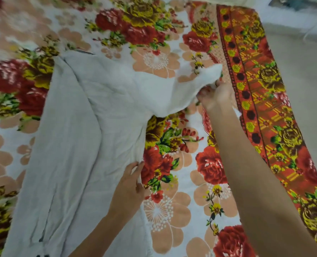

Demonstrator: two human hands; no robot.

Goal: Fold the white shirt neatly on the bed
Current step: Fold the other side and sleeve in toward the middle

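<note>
so that's one white shirt [76,145] across the left and middle of the frame, one flowery bed sheet [181,191] under it, and two hands, left hand [130,184] and right hand [215,95]

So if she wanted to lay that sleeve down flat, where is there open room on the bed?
Bare floral bedsheet lies between the white cotton shirt and the red patterned border strip, between both arms. More shows beyond the collar. It is crowded where the right hand pinches the sleeve and the left hand holds the shirt's side edge.

white shirt [91,115], red-and-yellow floral bedsheet [172,164]
</note>
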